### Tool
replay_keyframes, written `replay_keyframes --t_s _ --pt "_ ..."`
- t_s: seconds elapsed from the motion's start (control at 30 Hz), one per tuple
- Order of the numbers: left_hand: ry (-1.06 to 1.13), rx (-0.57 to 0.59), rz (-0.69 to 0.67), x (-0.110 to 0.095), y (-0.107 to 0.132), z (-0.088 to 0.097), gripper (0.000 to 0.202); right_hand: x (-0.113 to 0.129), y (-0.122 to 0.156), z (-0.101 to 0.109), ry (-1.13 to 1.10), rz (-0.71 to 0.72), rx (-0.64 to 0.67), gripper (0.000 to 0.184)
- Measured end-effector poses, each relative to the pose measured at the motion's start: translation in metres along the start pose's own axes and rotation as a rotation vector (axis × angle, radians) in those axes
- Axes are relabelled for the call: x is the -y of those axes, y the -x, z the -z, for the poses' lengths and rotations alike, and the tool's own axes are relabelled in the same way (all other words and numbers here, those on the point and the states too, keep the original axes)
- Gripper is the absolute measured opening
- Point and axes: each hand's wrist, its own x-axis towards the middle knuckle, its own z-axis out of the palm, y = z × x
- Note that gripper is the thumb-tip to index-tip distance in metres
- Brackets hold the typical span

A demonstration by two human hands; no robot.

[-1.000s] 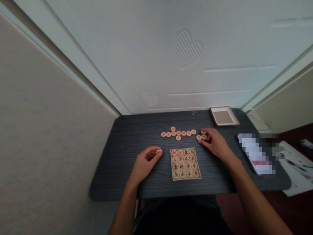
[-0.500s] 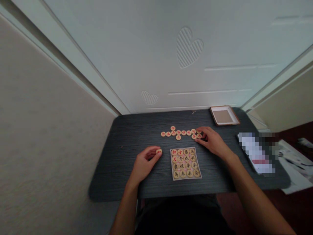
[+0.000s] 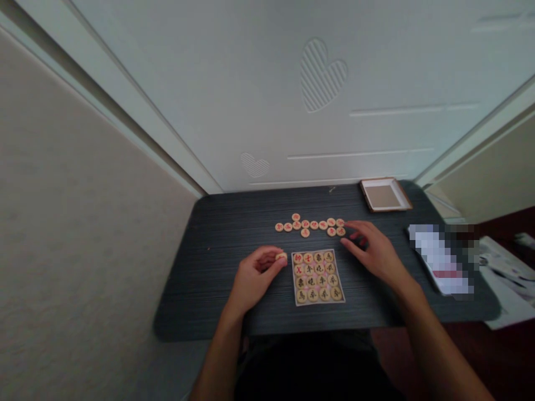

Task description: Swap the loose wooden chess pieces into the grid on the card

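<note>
- in the head view, one pale round piece [image 3: 281,255] is held by the left hand [image 3: 253,277], pinched between thumb and fingertips, the grip being closed only to the width of the piece.
- whether this piece is lifted off the dark table [image 3: 217,278] or rested on it cannot be told.
- just to the right of the left grip, and reaching nearer the body, a square tray [image 3: 318,304] is set; it is filled with four rows of four pieces, three at the far left corner being marked in red and the others in black.
- beyond the left grip and to its right, red-marked pieces [image 3: 314,225] are laid out in a long row, with one placed beyond the row and three on its near side.
- nothing is seen to be gripped by the right hand [image 3: 374,250]; its thumb and fingers are parted, and the right end of the row is found just left of the fingertips. whether the end piece is touched cannot be told.
- beyond the right grip, a shallow box [image 3: 382,196] is placed near the far edge.
- to the right of the right grip, a flat device [image 3: 438,259] is laid, its screen obscured by pixelation.
</note>
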Motion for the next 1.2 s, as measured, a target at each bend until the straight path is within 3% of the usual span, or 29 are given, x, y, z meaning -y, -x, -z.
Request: replay_keyframes --t_s 0.17,0.4,0.67,0.97,1.2 --pt "-0.023 0.067 0.042 -0.012 0.009 -0.026 0.028 0.04 0.031 0.0 -0.128 -0.033 -0.002 0.028" --pt "0.061 0.232 0.077 -0.019 0.022 -0.05 0.029 0.078 0.052 -0.023 -0.313 0.006 0.1 0.023" --pt "0.053 0.256 0.065 -0.022 0.034 -0.049 0.028 0.09 0.056 -0.039 -0.437 -0.122 0.079 0.014" --pt "-0.272 -0.026 -0.035 -0.011 0.031 -0.015 0.018 0.087 0.061 -0.044 -0.496 -0.22 0.064 0.017" --pt "-0.528 0.089 -0.09 0.008 0.045 -0.02 0.015 0.094 0.062 -0.06 -0.456 -0.231 0.135 0.02"
